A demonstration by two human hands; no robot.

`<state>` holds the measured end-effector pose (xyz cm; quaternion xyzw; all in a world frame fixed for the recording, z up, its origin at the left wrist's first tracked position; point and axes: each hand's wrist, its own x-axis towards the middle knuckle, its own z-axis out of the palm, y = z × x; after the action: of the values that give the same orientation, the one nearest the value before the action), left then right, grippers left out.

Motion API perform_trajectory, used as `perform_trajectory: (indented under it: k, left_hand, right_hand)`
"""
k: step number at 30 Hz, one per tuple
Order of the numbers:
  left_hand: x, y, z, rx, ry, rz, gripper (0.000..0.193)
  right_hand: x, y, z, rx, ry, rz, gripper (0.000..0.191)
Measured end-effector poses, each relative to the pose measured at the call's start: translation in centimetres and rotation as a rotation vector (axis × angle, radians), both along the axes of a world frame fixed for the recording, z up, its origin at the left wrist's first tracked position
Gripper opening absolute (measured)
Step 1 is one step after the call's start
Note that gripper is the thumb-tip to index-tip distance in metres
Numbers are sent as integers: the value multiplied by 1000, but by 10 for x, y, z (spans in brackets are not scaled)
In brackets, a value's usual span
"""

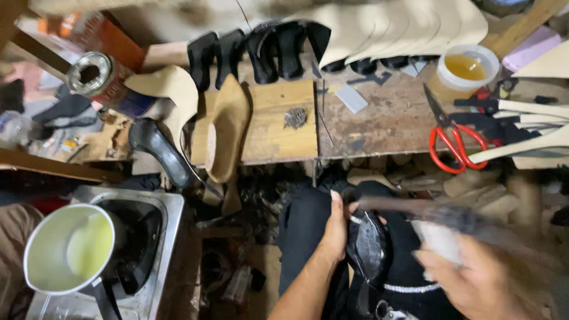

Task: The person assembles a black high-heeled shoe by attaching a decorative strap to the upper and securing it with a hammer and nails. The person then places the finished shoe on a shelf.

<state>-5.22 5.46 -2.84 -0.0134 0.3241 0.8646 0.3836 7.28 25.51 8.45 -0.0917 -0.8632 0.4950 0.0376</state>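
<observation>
While gripping a black shoe over the lap — left hand wrapped round its edge; right hand, blurred, seemingly swinging a dark tool; red scissors on desk.

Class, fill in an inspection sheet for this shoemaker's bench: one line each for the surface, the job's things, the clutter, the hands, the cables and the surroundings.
Surface: worn wooden workbench, scratched and stained.
Job's things: glossy black shoe upper on the lap; blurred dark tool, kind cannot be told.
Clutter: red-handled scissors, tan shoe insole, row of black soles, stacked cream soles, white tub of amber liquid.
Hands: left hand grips the upper; right hand blurred, around the tool.
Cables: nothing seen.
Surroundings: metal tray holding a white pot of pale liquid; round metal tin.
</observation>
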Motion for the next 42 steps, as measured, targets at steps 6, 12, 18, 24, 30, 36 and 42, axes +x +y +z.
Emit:
perform_trajectory:
  k: [6,12,18,24,30,36,42]
  left_hand:
    - [0,1,3,-153,-77,75,101]
    - [-4,1,10,-61,-81,15,91]
    - [-6,2,7,-116,52,40,98]
    - [-8,5,4,-103,-72,1,90]
    - [-10,7,-3,-60,-51,-8,92]
    - [-7,11,6,-107,-44,2,88]
    - [0,1,13,-180,85,47,67]
  right_hand:
    - [-32,-5,-15,358,94,233,27]
    - [-17,2,1,-113,38,-23,41]
    - [-35,0,-24,226,-27,32,38]
    - [-17,16,-32,64,161,4,28]
    - [-63,26,-29,505,-110,110,40]
    - [-152,27,47,741,289,87,51]
    - [-195,20,70,1206,201,160,44]
